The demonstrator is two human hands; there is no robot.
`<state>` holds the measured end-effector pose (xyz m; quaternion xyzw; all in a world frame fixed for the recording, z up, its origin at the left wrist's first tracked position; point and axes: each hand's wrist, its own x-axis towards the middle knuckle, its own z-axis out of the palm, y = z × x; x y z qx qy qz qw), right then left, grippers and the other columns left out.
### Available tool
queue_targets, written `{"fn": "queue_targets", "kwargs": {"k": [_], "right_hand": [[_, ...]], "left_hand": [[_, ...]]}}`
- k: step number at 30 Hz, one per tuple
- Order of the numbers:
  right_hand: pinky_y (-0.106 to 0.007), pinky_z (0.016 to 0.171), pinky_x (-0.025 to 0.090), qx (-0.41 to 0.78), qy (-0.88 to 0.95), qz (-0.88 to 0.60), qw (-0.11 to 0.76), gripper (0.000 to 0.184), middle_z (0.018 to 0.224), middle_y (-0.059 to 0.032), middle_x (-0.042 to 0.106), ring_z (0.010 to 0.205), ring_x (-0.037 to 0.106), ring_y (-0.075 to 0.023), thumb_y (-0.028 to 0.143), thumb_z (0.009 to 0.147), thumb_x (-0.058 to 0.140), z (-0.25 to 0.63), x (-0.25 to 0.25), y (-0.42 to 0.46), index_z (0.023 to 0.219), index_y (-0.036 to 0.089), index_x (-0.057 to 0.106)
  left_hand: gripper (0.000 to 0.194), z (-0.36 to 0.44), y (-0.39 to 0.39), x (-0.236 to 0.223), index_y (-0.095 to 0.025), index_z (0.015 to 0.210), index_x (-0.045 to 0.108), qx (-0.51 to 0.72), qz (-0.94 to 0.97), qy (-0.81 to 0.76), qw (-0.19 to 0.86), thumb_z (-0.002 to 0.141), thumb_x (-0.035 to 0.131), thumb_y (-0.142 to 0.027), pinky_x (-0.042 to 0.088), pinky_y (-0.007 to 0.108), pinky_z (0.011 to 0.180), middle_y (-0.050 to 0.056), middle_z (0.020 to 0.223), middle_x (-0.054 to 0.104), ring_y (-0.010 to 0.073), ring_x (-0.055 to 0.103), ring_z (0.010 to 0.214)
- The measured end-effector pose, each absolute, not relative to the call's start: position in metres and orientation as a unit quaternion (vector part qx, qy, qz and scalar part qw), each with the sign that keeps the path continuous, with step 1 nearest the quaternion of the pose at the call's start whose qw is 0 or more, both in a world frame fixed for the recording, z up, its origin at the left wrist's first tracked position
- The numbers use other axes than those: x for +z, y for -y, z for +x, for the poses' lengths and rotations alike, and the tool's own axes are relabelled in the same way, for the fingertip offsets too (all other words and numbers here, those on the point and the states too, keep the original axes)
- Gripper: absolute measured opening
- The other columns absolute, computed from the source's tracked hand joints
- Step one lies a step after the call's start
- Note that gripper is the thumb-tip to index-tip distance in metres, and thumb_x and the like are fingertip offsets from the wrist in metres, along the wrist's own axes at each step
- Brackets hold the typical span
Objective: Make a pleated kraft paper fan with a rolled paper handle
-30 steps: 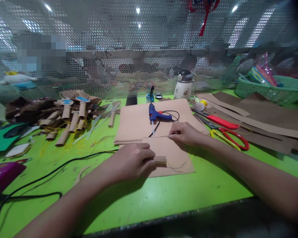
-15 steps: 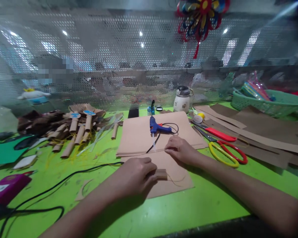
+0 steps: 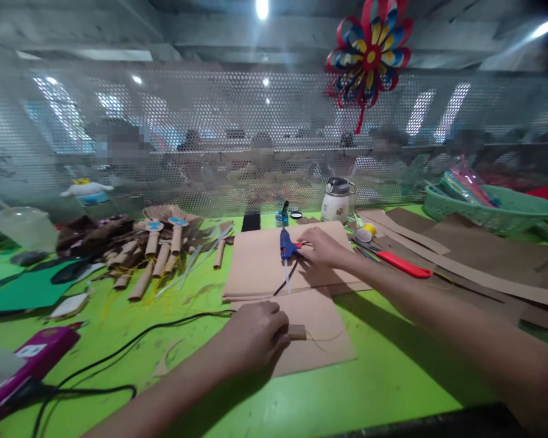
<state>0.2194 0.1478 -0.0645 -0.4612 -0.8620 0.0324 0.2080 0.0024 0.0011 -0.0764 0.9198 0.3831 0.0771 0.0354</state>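
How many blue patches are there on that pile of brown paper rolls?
2. The left blue patch sits near the top of the pile of brown paper rolls; the right blue patch is just beside it. More may be hidden underneath.

The blue pistol-shaped plastic glue gun [image 3: 285, 244] looks smooth, the tan stacked paper sheets [image 3: 252, 261] beneath it matt. Left of the glue gun lie matt brown rolled-paper tubes [image 3: 141, 285]; right of it, a shiny long red plastic handle [image 3: 405, 266] and a green perforated plastic basket [image 3: 525, 213]. Behind it stands a grey perforated metal-looking screen [image 3: 228, 109], and the flat bright-green desk [image 3: 301, 404] around it is smooth and glossy.
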Motion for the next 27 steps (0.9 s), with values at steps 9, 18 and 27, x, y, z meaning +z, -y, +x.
{"fn": "queue_targets", "kwargs": {"k": [9,18,27], "right_hand": [[-0.047,0.093,0.047,-0.035,0.835,-0.529,0.146,0.03,0.124,-0.01,0.057,0.11,0.057,-0.0245,0.033,0.092,0.058,0.189,-0.094,-0.156,0.116,0.016,0.059],[-0.042,0.092,0.043,0.047,0.791,-0.551,0.263,0.031,0.114,-0.0154,0.061,0.109,0.053,-0.0294,0.021,0.083,0.058,0.217,-0.053,-0.165,0.112,0.01,0.06],[-0.03,0.061,0.05,0.371,0.782,-0.444,0.23,0.03,0.094,-0.0076,0.072,0.084,0.065,-0.0229,0.043,0.089,0.056,0.293,-0.021,-0.053,0.104,0.022,0.071]], "left_hand": [[0.032,0.002,0.0,-0.092,-0.016,0.082,0.061,0.112,0.913,-0.391,-0.024,0.097,0.037,-0.03,0.038,0.029,0.059,0.008,0.077,0.058,0.0175,0.053,0.067],[0.033,-0.001,0.002,-0.089,-0.016,0.083,0.06,0.095,0.912,-0.398,0.0,0.098,0.035,-0.031,0.04,0.03,0.064,0.008,0.084,0.056,0.018,0.049,0.073],[0.036,0.001,0.005,-0.091,-0.015,0.082,0.061,0.113,0.905,-0.409,0.024,0.098,0.033,-0.032,0.036,0.034,0.065,0.01,0.086,0.055,0.0204,0.048,0.077]]}}
